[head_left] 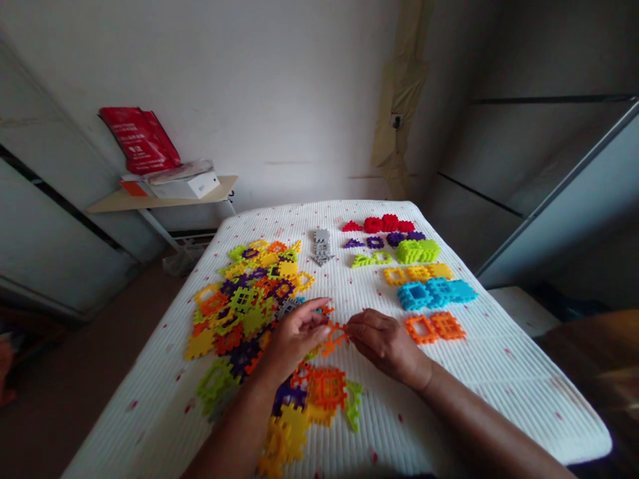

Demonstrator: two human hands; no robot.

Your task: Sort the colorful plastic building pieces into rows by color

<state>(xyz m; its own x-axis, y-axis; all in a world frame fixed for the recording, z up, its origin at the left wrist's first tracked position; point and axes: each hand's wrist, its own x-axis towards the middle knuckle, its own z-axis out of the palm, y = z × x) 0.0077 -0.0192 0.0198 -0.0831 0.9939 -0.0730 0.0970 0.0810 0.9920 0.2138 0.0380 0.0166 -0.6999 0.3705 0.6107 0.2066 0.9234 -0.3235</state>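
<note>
Between my left hand (297, 334) and my right hand (384, 340), an orange waffle block (333, 338) is pinched in my right fingertips. My left fingers curl around a small orange piece (327, 309). A loose heap of multicoloured waffle blocks (244, 299) lies beyond my left hand, and a smaller heap (304, 406) lies under my left forearm. To the right, blocks stand sorted by colour: red (382, 224), purple (394, 239), lime green (418, 251), yellow (418, 273), blue (429, 293) and orange (434, 326). A grey block stack (322, 247) lies at the far middle.
Everything lies on a white quilted mattress (449, 406) with small red flecks. Beyond its far left corner, a narrow wooden shelf (160, 201) holds a red bag (140, 140) and a white box (184, 186). Brown floor (100, 372) lies to the left.
</note>
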